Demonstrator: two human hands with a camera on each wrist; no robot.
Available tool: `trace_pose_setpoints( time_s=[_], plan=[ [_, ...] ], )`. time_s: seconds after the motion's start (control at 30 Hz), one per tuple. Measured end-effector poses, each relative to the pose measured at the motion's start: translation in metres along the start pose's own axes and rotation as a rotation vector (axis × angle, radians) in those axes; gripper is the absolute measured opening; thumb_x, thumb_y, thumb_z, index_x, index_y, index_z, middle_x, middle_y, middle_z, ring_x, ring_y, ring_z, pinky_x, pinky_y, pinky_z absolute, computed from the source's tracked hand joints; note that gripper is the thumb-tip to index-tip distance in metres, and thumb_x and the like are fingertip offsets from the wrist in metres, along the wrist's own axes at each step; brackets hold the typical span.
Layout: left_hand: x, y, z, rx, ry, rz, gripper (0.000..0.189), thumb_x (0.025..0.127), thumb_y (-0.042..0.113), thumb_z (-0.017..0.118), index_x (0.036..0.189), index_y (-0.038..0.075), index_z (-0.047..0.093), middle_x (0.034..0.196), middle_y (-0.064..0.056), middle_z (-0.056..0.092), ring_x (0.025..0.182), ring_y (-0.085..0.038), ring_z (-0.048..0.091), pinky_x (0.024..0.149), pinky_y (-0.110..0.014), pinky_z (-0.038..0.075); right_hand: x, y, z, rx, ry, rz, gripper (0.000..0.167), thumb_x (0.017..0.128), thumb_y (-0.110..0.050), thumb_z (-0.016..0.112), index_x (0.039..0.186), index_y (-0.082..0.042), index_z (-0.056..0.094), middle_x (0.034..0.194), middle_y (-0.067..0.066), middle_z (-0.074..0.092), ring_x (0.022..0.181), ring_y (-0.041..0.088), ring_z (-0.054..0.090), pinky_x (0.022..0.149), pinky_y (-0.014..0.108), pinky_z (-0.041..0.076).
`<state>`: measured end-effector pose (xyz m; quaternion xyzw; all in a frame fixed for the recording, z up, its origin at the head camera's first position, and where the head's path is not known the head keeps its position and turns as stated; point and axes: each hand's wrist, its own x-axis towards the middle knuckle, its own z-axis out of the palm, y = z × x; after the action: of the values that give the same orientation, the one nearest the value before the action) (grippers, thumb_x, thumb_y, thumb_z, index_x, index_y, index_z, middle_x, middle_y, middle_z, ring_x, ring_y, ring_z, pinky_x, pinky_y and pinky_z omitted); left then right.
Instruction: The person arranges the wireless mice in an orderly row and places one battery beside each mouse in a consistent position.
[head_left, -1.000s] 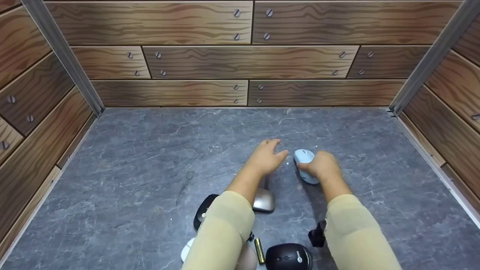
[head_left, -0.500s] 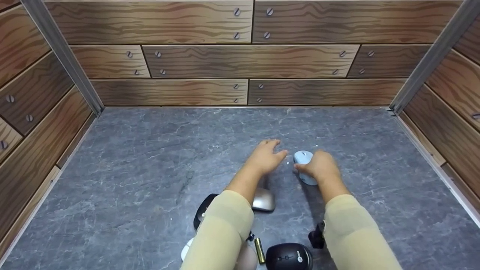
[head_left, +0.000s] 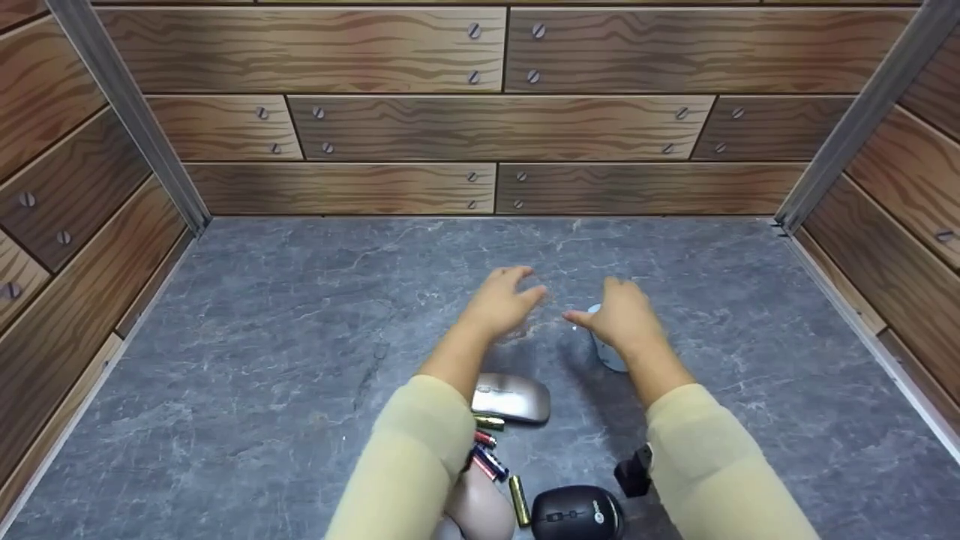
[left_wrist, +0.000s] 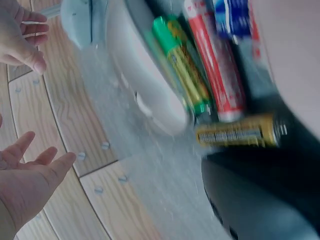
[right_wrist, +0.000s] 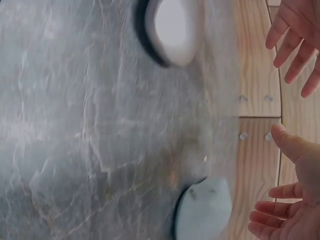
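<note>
My right hand (head_left: 626, 319) is over the light blue computer mouse (head_left: 611, 358), thumb out to the side and fingers unbent, hiding much of it in the head view. In the right wrist view the fingers stand apart from that mouse (right_wrist: 205, 210), which lies on the tabletop. My left hand (head_left: 501, 304) hovers with spread fingers and holds nothing. Below it lies a silver mouse (head_left: 514, 397). Several AA-size batteries lie nearer: a green-and-gold battery (left_wrist: 182, 65), a red battery (left_wrist: 215, 60), a blue battery (head_left: 492, 462) and a gold battery (head_left: 519, 501).
A black mouse (head_left: 577, 514) and a pale pink mouse (head_left: 481, 504) lie at the near edge of the view. The grey marbled tabletop (head_left: 262, 337) is enclosed by wood-patterned walls (head_left: 495, 127). A black wrist device (head_left: 634, 472) hangs under the right sleeve.
My right hand has let go of the light blue mouse and risen, its thumb moving off to the left. The left hand has shifted left, uncovering more of the silver mouse and batteries.
</note>
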<state>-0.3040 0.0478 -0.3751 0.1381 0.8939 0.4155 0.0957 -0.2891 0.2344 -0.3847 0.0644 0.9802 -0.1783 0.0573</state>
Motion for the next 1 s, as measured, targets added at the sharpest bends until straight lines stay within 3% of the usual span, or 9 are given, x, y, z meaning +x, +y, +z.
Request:
trace_pose_setpoints(
  time_s=[0.23, 0.5, 0.73, 1.0],
  plan=[
    [-0.012, -0.017, -0.024, -0.03, 0.043, 0.025, 0.052, 0.091, 0.04, 0.049, 0.136, 0.014, 0.042, 0.143, -0.008, 0.034, 0.13, -0.027, 0.033, 0.106, -0.045, 0.026, -0.011, -0.02, 0.001, 0.056, 0.019, -0.109, 0.089, 0.075, -0.055, 0.065, 0.132, 0.007, 0.037, 0.133, 0.03, 0.037, 0.122, 0.045, 0.034, 0.1, 0.055, 0.03],
    [-0.033, -0.033, -0.041, -0.062, 0.078, 0.067, 0.051, 0.092, 0.036, 0.05, 0.136, 0.013, 0.043, 0.142, -0.008, 0.036, 0.131, -0.025, 0.032, 0.106, -0.044, 0.025, -0.029, -0.038, 0.008, 0.106, 0.032, -0.246, 0.076, 0.073, -0.048, 0.07, 0.127, 0.001, 0.047, 0.125, 0.025, 0.047, 0.115, 0.04, 0.045, 0.097, 0.051, 0.036],
    [-0.061, -0.052, -0.046, -0.05, 0.064, 0.091, 0.049, 0.091, 0.033, 0.052, 0.135, 0.012, 0.044, 0.141, -0.009, 0.038, 0.131, -0.026, 0.032, 0.107, -0.045, 0.024, -0.046, -0.051, 0.017, 0.12, 0.017, -0.351, 0.066, 0.074, -0.04, 0.072, 0.123, -0.001, 0.052, 0.114, 0.019, 0.055, 0.103, 0.032, 0.054, 0.089, 0.046, 0.044],
    [-0.086, -0.059, -0.045, -0.053, 0.048, 0.142, 0.046, 0.091, 0.03, 0.054, 0.132, 0.01, 0.047, 0.139, -0.011, 0.04, 0.13, -0.028, 0.033, 0.106, -0.047, 0.025, -0.06, -0.059, 0.024, 0.103, 0.02, -0.418, 0.058, 0.073, -0.031, 0.076, 0.119, -0.002, 0.055, 0.11, 0.015, 0.059, 0.1, 0.03, 0.055, 0.087, 0.044, 0.045]
  ],
)
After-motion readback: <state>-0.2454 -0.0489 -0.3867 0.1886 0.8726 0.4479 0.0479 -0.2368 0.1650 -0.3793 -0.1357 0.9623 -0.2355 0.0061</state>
